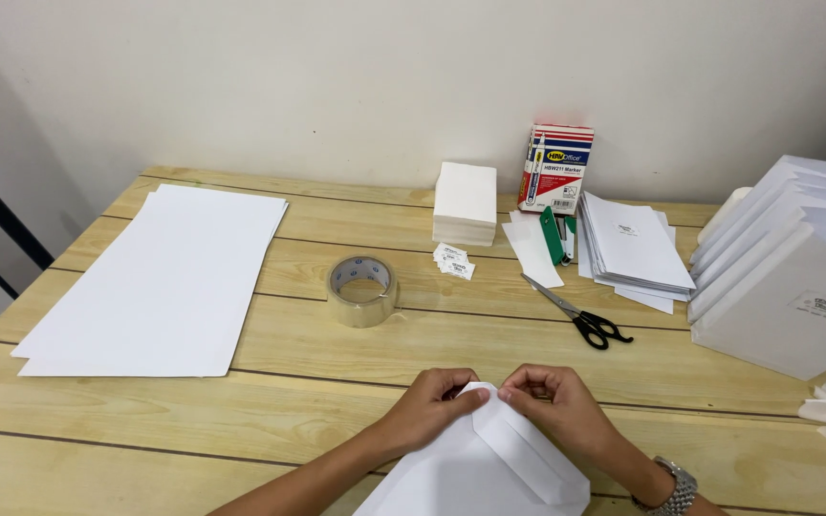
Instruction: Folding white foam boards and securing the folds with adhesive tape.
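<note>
Both hands pinch the top corner of a white paper envelope (489, 459) at six o'clock on the pale wooden table (336, 382); pressing the flap flat with even fingertip pressure would likely keep the crease clean. Left hand (429, 406) and right hand (552, 406) meet thumb-to-thumb, fingers curled narrow, forearms angling in from below, with a clear tape roll (362, 290) at twelve o'clock

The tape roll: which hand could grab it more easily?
Probably the left hand: the tape roll stands up and left of it, with bare table between. The right hand would have to cross over. Both hands pinch the envelope.
</note>
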